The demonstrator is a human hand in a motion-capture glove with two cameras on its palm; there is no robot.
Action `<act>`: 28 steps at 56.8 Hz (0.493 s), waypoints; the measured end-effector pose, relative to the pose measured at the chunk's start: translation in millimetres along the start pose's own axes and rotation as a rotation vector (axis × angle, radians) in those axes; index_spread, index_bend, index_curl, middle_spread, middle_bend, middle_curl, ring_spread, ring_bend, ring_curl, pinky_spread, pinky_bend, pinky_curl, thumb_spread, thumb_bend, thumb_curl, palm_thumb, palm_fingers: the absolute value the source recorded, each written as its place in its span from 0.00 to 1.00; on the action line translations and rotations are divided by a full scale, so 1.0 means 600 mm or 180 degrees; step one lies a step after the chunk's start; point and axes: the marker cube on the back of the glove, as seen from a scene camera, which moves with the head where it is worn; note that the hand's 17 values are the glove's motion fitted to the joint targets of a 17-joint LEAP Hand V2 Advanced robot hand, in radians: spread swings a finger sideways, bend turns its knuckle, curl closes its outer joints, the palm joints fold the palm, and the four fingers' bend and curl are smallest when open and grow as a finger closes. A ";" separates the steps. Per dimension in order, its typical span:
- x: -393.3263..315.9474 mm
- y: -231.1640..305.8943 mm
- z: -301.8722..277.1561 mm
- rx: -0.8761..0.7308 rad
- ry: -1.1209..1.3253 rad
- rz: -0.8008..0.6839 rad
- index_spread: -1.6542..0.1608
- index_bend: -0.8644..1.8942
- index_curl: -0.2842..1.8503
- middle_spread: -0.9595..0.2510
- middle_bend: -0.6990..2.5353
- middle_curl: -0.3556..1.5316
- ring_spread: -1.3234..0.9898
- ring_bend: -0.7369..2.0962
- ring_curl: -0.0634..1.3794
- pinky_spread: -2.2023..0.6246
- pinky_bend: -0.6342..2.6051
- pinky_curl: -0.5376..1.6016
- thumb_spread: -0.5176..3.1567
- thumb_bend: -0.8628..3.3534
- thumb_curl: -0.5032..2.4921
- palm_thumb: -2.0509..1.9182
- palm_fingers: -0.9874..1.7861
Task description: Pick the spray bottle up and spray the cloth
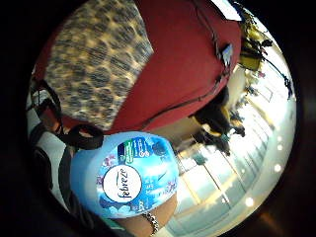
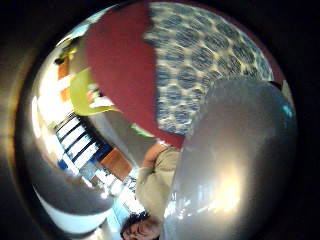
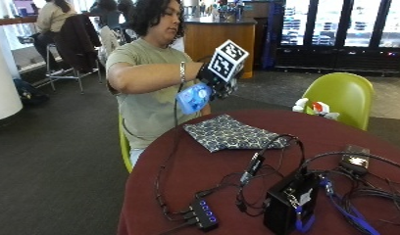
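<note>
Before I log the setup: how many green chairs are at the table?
2: one green chair across the round red table stands empty; the other is under the seated person, mostly hidden. More may be out of view.

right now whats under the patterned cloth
The cloth lies flat on the dark red table; only tabletop shows around it. Whatever sits beneath is covered, though nothing bulges. The spray bottle is held up in the gloved right hand, above the table's edge.

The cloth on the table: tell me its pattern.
The cloth is pale with rows of dark blue round blotches, clearest in the thumb side palm view.
</note>
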 end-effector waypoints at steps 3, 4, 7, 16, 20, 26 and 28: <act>-0.040 0.026 -0.038 0.0334 -0.0482 -0.0422 0.76 0.43 0.41 0.63 0.43 0.48 0.48 0.53 0.38 0.66 0.34 0.45 0.23 0.20 0.43 0.76 0.86; -0.054 0.033 -0.048 0.0451 -0.0646 -0.0552 0.76 0.43 0.41 0.63 0.43 0.48 0.48 0.53 0.38 0.66 0.34 0.45 0.23 0.20 0.43 0.76 0.86; -0.091 0.045 -0.069 0.0795 -0.1093 -0.0889 0.76 0.43 0.41 0.63 0.43 0.48 0.48 0.53 0.38 0.66 0.34 0.45 0.23 0.20 0.43 0.76 0.86; -0.219 0.040 -0.060 0.1619 -0.2283 -0.1940 0.76 0.43 0.42 0.63 0.43 0.48 0.48 0.53 0.38 0.66 0.34 0.45 0.23 0.20 0.44 0.76 0.86; -0.274 0.019 -0.025 0.1755 -0.2658 -0.2204 0.76 0.43 0.42 0.63 0.43 0.48 0.48 0.53 0.38 0.67 0.34 0.45 0.23 0.20 0.44 0.76 0.86; -0.294 -0.036 0.030 0.1887 -0.2959 -0.2277 0.76 0.43 0.42 0.63 0.43 0.48 0.48 0.53 0.38 0.67 0.34 0.45 0.23 0.20 0.44 0.76 0.86; -0.290 -0.053 0.046 0.1918 -0.3001 -0.2263 0.76 0.43 0.42 0.63 0.43 0.48 0.48 0.53 0.38 0.67 0.34 0.45 0.23 0.20 0.44 0.76 0.86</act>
